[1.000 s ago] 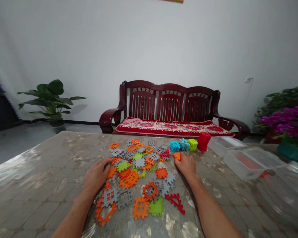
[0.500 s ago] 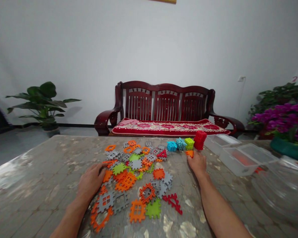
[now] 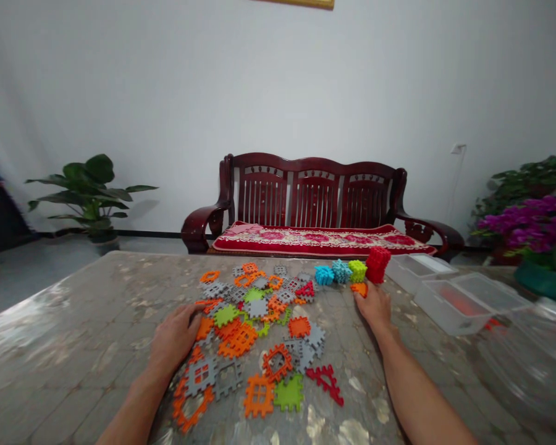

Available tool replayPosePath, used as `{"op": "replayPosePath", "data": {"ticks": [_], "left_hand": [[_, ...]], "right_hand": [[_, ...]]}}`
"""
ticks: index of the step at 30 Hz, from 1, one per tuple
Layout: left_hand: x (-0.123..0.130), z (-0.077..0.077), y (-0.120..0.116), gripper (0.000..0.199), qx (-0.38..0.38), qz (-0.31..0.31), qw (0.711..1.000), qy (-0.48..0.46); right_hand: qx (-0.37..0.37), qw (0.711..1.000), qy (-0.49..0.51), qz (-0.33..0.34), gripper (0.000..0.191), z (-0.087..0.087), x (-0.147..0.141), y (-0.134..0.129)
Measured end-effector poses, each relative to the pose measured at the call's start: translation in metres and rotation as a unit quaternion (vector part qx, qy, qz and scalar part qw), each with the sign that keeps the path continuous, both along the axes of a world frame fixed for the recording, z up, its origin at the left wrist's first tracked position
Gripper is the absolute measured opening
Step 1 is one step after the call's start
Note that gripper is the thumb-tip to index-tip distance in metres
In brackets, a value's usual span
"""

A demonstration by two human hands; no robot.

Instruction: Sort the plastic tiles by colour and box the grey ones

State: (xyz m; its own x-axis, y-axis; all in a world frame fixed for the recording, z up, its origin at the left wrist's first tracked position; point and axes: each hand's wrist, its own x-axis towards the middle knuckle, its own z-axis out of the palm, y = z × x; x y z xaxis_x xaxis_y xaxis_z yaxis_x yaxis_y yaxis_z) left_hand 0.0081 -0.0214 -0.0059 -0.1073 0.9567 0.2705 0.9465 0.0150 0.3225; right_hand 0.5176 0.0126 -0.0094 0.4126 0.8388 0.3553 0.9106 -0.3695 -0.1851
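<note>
- Nearest the person, flat toothed tiles lie loose on the counter [image 3: 74, 321]: an orange window tile [image 3: 259, 395] and a green tile [image 3: 290, 392] at the near edge of the tile heap [image 3: 254, 321], spread out one layer deep, so each piece can be seen and picked.
- The left hand [image 3: 173, 337] lies flat on the heap's left edge, fingers loosely spread over orange and grey pieces, its grip closed on nothing, seemingly steadying them.
- Beyond the heap to the right, the right hand [image 3: 375, 304] is stretched out, fingertips pinching a small orange piece [image 3: 360, 288] low against the counter.
- That piece sits just in front of the red stack [image 3: 378, 264], which ends a row with the green stack [image 3: 358, 270] and blue stacks [image 3: 332, 272], sorted by colour.
- A second ago the right hand was back beside the heap with the orange piece; it has since carried it out to the row.
- Right of the red stack stand clear tubs [image 3: 449, 300].
</note>
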Motion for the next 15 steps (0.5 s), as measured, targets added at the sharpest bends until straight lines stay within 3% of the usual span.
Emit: {"op": "replayPosePath", "data": {"ticks": [3, 6, 10, 15], "left_hand": [[0.000, 0.000, 0.000, 0.045, -0.007, -0.003, 1.000, -0.006], [0.001, 0.000, 0.000, 0.048, -0.028, 0.014, 0.999, -0.010], [0.003, 0.000, 0.004, 0.056, -0.057, 0.033, 0.998, -0.005], [0.010, 0.000, 0.016, 0.058, -0.062, 0.018, 0.998, 0.001]], "right_hand": [[0.034, 0.999, -0.001, -0.015, 0.043, -0.002, -0.002, -0.004], [0.118, 0.993, -0.010, 0.008, 0.044, -0.004, -0.008, -0.008], [0.196, 0.966, 0.030, 0.166, 0.031, -0.003, -0.038, -0.010], [0.134, 0.919, 0.102, 0.355, 0.024, 0.014, -0.105, -0.016]]}}
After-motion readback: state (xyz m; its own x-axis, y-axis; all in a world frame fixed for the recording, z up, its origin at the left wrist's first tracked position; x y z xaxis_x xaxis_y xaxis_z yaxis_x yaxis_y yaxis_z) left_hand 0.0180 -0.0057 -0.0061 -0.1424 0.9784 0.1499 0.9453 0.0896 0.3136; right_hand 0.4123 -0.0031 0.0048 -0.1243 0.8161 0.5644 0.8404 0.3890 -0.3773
